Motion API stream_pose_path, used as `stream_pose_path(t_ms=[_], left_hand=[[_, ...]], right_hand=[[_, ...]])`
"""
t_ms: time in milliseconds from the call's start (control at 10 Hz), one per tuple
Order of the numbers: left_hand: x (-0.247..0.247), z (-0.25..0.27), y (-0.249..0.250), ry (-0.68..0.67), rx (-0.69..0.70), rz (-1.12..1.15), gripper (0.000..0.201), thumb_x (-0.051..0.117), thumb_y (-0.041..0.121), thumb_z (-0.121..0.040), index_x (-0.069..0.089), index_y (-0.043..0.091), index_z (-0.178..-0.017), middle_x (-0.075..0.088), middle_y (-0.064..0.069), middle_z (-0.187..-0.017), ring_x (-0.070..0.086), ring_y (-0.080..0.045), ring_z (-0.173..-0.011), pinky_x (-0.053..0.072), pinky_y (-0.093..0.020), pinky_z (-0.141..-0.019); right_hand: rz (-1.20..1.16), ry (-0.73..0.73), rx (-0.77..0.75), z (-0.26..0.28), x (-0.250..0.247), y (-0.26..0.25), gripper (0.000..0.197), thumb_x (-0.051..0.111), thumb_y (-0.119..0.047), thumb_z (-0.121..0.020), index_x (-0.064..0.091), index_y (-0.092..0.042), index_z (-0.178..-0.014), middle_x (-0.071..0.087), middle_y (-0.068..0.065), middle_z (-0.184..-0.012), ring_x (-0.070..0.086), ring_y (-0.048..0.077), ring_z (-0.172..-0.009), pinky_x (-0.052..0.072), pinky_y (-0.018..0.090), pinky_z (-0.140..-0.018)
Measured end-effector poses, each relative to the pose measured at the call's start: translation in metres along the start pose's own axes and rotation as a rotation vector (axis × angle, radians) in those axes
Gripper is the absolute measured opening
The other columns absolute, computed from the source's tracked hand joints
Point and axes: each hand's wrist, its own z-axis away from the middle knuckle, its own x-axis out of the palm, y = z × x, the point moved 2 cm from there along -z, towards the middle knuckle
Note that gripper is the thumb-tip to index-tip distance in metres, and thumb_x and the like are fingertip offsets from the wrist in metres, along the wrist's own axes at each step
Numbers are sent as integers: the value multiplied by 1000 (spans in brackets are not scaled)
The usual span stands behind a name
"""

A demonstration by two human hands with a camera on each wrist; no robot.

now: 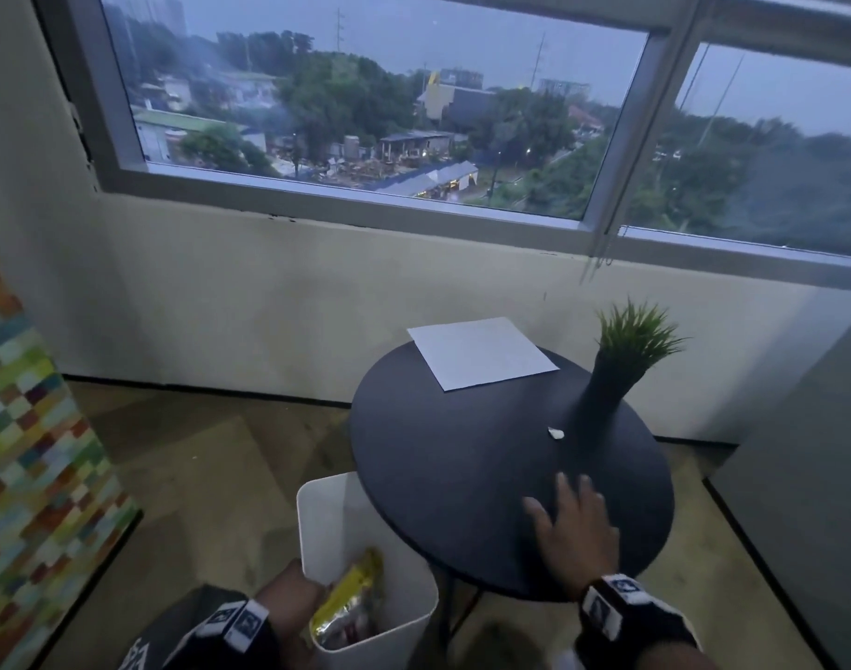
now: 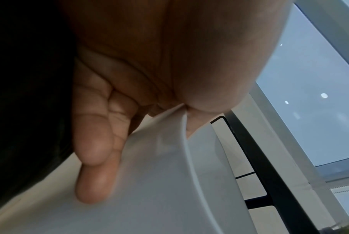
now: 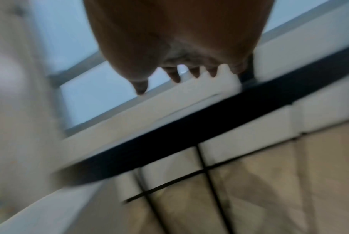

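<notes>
A white waste bin [image 1: 317, 515] stands beside a round black table [image 1: 462, 456], with a yellow wrapper [image 1: 351, 592] and other packets inside. My left hand [image 1: 293, 597] grips the bin's near rim; in the left wrist view its fingers [image 2: 95, 158] lie along the white wall [image 2: 159, 182] with the thumb over the edge. My right hand [image 1: 573, 519] hovers open over the table's near part, fingers spread. A small white scrap [image 1: 555, 433] lies on the table ahead of that hand. The right wrist view is blurred and shows my fingertips [image 3: 175, 77] above the table's edge [image 3: 189, 134].
A white sheet of paper [image 1: 481, 353] lies at the table's far side. A tall black vase with green grass [image 1: 607, 389] stands on the right. A window wall runs behind, a colourful panel [image 1: 32, 452] stands on the left, and a grey wall [image 1: 810, 476] on the right.
</notes>
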Motion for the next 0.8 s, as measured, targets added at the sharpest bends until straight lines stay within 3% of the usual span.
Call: stream_pose_path(t_ms=[100, 200, 300, 400, 500, 600, 700, 800], left_hand=[[-2, 0, -2, 25, -7, -44, 10, 61, 29, -93, 68, 36, -90, 70, -8, -119, 64, -20, -114, 50, -26, -94], [1, 2, 5, 70, -13, 18, 18, 58, 10, -102, 62, 27, -99, 68, -5, -116, 60, -18, -115, 37, -6, -76], [9, 2, 0, 67, -82, -30, 17, 47, 11, -106, 58, 23, -114, 58, -16, -141, 64, -27, -112, 39, -8, -74], [6, 8, -4, 159, 23, -58, 44, 41, 25, -105, 50, -1, -140, 56, -6, -137, 55, 1, -101, 43, -6, -88], [1, 3, -20, 151, 3, -249, 26, 53, 5, -102, 59, 8, -127, 62, -3, -122, 59, -9, -101, 46, -11, -89], [1, -4, -32, 165, -137, -338, 41, 59, 6, -97, 54, -3, -137, 61, -18, -136, 63, -29, -115, 53, -29, -90], [-8, -11, -23, 200, -206, -282, 42, 57, 11, -100, 52, -3, -139, 59, -19, -139, 60, -25, -95, 47, -16, -68], [-12, -26, -29, 186, -259, -230, 43, 59, 11, -99, 53, -1, -139, 60, -19, -139, 53, -16, -78, 49, -15, -64]], right_hand=[[107, -145, 27, 14, 19, -6, 73, 23, -73, -92, 20, -37, -155, 4, 2, -167, 6, 34, -151, 10, 56, -118], [215, -174, -320, 67, 44, -65, 82, 25, -87, -76, 43, -47, -145, 26, -2, -162, 31, 46, -143, 11, 65, -106], [205, -315, -757, 101, 43, -102, 90, 26, -88, -74, 26, -43, -152, 2, -4, -167, 6, 33, -153, -4, 57, -116], [77, -265, -674, 81, 19, -84, 83, 35, -72, -82, 19, -37, -156, 3, -4, -166, 6, 20, -153, 8, 41, -122], [75, -98, -208, 50, 7, -44, 72, 46, -61, -92, 19, -40, -154, 1, -2, -166, 6, 28, -152, 18, 53, -119], [143, -216, -233, 29, 10, -20, 59, 48, -63, -88, 36, -46, -143, 20, -5, -162, 20, 32, -147, 28, 53, -112], [2, -157, -322, 6, -12, 2, 32, 55, -55, -90, 66, -33, -110, 62, -6, -123, 58, 20, -117, 46, 33, -91], [-118, -198, -170, -18, -41, 37, 27, 61, -43, -94, 63, -21, -77, 69, -5, -81, 68, 16, -81, 43, 27, -67]])
